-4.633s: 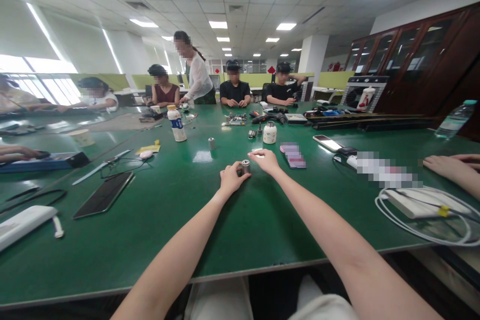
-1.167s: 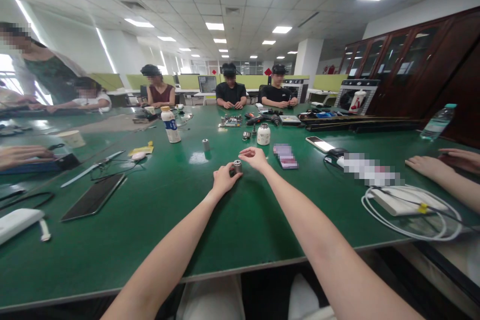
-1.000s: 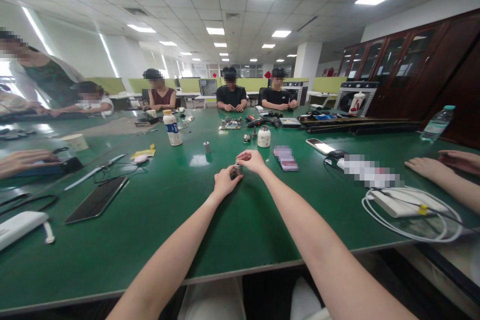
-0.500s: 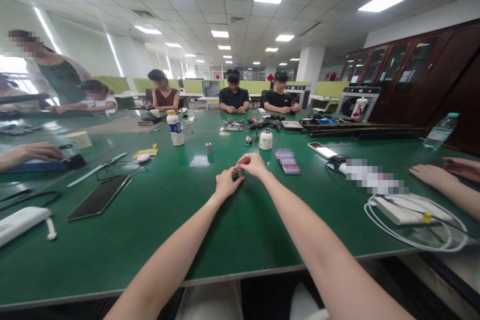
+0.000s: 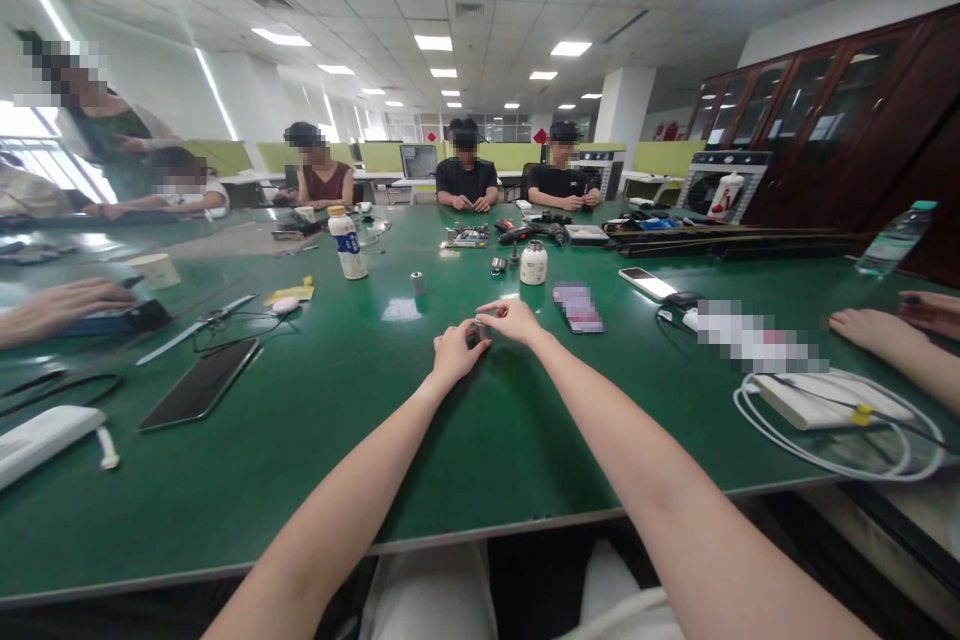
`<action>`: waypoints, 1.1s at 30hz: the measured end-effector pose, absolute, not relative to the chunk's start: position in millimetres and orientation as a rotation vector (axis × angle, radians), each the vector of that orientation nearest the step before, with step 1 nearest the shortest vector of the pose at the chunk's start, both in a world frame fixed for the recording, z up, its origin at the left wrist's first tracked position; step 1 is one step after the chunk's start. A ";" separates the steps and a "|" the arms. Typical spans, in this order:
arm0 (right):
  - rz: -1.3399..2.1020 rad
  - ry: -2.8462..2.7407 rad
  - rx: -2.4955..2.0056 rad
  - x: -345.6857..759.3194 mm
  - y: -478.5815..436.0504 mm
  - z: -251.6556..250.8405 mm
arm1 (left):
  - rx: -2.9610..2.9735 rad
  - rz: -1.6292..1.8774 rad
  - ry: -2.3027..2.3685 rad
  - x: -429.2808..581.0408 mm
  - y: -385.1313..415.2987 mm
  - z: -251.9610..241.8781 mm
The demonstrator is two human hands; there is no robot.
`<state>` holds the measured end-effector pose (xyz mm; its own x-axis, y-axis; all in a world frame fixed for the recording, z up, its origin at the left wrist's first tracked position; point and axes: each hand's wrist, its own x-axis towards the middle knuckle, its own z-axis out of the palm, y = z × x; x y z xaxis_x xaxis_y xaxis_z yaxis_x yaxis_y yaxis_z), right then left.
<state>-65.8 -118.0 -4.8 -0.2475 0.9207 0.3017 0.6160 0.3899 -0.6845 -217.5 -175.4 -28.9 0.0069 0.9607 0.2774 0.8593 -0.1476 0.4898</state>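
Note:
My left hand [image 5: 454, 352] rests on the green table with thumb and fingers wrapped round a small grey metal cylinder [image 5: 480, 332], which stands upright and is partly hidden by the fingers. Over its top, the fingertips of my right hand [image 5: 514, 320] are pinched together. Whatever they grip there, if anything, is too small to make out. A similar grey metal cylinder [image 5: 418, 284] stands on the table beyond my left hand. Farther off, a small dark and silver metal part [image 5: 499, 266] lies beside a white round jar [image 5: 533, 263].
A white-and-blue bottle [image 5: 348, 245], a dark tablet [image 5: 201, 384] and a yellow packet [image 5: 291, 294] are on the left. On the right are a purple phone-like item [image 5: 578, 308], a white phone [image 5: 646, 283] and coiled white cable [image 5: 742, 410]. Other people's hands rest at both sides.
The fingers of my right hand have shifted slightly over the cylinder's top and look straighter. My left hand keeps its grip. The camera view has tilted a little.

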 end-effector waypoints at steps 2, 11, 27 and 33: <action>0.544 -1.995 -1.343 -68.0 -120.6 -2.7 | 2.094 0.836 1.918 -217.5 -174.9 -29.3; 0.670 -1.729 -1.303 -58.7 -108.7 -6.5 | 2.084 0.858 1.900 -217.0 -173.4 -30.6; 0.464 -2.120 -1.595 -19.5 -123.3 -23.6 | 2.076 0.831 1.876 -220.4 -173.0 -30.3; 0.797 -1.830 -1.251 -36.8 -110.5 -17.6 | 2.087 0.828 1.859 -221.1 -172.1 -29.6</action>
<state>-36.8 -110.5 -17.6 -0.2255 0.9435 0.2427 0.4649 0.3231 -0.8243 -221.1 -172.1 -29.6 0.0372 0.9654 0.2582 0.8377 -0.1710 0.5187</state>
